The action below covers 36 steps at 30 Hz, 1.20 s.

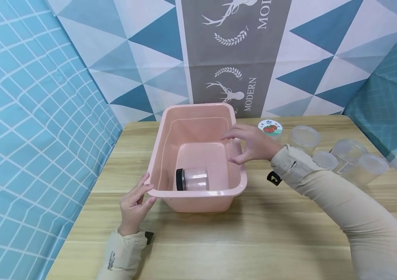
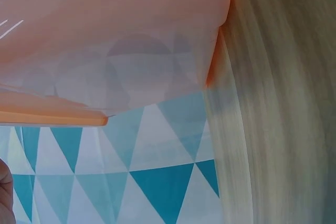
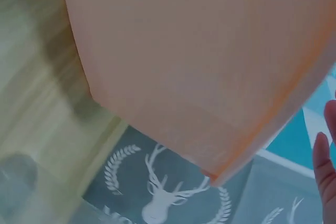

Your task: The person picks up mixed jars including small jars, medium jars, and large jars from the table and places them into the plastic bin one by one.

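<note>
Pink basin [image 1: 198,204] on a wood-grain surface [image 1: 254,241], clear black-lidded jar [image 1: 195,179] on its side inside, right hand [image 1: 254,143] at the basin's right edge — fingers parted, holding nothing — left hand [image 1: 135,205] by the near-left corner, fingers loosely spread, apparently touching the rim.

A screened-off table nook, room type unclear: grid-printed sheeting [image 1: 27,116] left and triangle-printed sheeting [image 1: 160,37] far bound a wood-grain tabletop [image 1: 272,241].
</note>
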Tool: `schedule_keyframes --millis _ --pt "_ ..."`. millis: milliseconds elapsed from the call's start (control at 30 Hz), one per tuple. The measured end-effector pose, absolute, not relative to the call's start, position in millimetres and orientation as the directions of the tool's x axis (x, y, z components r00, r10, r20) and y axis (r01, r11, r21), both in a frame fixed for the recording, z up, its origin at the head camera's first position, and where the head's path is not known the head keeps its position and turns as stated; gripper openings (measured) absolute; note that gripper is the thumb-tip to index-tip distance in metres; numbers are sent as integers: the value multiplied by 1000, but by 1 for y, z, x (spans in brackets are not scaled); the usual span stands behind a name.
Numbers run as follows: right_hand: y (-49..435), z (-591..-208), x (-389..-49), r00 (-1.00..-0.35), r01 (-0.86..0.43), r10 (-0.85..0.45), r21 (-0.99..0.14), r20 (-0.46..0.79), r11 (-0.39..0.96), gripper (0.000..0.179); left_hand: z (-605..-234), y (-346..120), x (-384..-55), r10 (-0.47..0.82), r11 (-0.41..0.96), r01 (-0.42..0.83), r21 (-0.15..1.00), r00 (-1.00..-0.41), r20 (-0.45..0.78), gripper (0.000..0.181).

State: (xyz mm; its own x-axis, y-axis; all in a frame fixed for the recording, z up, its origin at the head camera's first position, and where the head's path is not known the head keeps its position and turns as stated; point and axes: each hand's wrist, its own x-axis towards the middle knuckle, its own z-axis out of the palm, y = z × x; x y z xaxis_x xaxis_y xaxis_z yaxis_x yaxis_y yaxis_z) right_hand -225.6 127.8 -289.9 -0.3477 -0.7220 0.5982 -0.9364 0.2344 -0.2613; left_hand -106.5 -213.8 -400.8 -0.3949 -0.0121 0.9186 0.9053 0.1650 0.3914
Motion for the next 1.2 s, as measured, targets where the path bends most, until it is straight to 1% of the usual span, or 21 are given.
schedule_keyframes --millis 67,100,133,233,300,367,467,567,667,833,933,1033,1133,1200 --pt "131 -300 -228 -351 -934 -674 -291 650 207 49 -401 -213 -107 -15 151 906 396 -398 917 29" --pt "133 -305 -229 -366 -928 -641 -313 675 201 50 -401 -213 -108 -16 148 906 396 -398 917 29" --pt "136 -310 -231 -391 -918 -601 -339 697 204 51 -401 -213 -108 -18 150 906 396 -398 917 29" --pt "146 -326 -236 -503 -863 -472 -455 724 221 51 -401 -214 -109 -19 165 904 394 -396 918 30" --pt "151 -336 -238 -580 -814 -390 -526 716 244 51 -402 -215 -110 -19 174 903 392 -395 918 30" --pt "156 -345 -239 -637 -771 -328 -579 697 266 52 -402 -215 -110 -17 175 903 392 -396 918 30" --pt "162 -358 -241 -697 -714 -222 -628 682 311 56 -402 -215 -110 -15 165 904 395 -398 917 29" --pt "169 -370 -244 -742 -648 -78 -683 666 336 59 -401 -214 -109 -12 160 901 404 -407 913 29" --pt "176 -379 -249 -765 -594 76 -746 640 303 61 -400 -215 -107 -12 179 893 414 -418 908 30" --pt "184 -382 -259 -757 -546 271 -803 595 238 62 -398 -215 -105 -14 215 880 423 -430 903 32" --pt "188 -383 -265 -752 -511 348 -829 560 228 61 -397 -215 -105 -9 209 880 428 -435 900 31" --pt "192 -385 -268 -741 -477 402 -843 538 249 60 -398 -214 -104 -6 218 878 427 -436 900 30" --pt "195 -388 -268 -733 -453 427 -848 529 274 62 -398 -213 -102 1 237 875 423 -435 900 30" --pt "196 -390 -268 -743 -433 425 -856 516 282 63 -399 -213 -103 2 247 875 416 -430 903 31"
